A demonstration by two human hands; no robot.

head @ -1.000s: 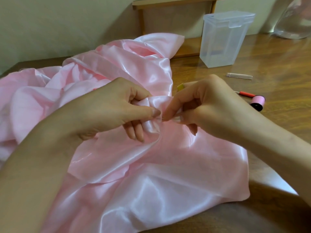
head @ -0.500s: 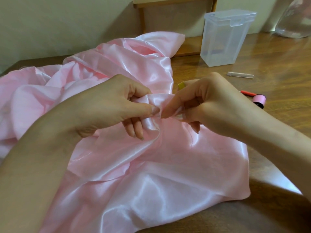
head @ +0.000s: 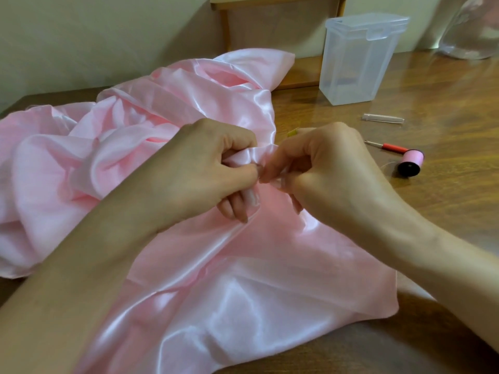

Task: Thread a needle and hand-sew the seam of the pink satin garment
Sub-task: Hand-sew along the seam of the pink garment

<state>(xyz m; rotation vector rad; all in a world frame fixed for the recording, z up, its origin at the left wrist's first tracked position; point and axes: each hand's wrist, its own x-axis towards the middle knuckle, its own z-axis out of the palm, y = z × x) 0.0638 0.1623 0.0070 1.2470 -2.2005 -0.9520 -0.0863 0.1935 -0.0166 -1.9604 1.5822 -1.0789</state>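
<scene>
- The left hand (head: pixel 205 168) is pinching a raised fold of the pink garment (head: pixel 243 279), which is lying across the table (head: pixel 445 211). I think it should be keeping the seam edge tight.
- The right hand (head: pixel 324 168) is pinching the same fold, with its fingertips touching the left thumb. The needle is too small to see. Satin is slipping easily, so short, even stitches are wise.
- The thread spool (head: pixel 410 163) is lying well apart, on the right.
- Compared with one second ago, both hands are sitting slightly higher and closer together.

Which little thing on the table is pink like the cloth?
The thread spool, which has a black end. The tool beside it has a red handle, and the tube is clear.
</scene>
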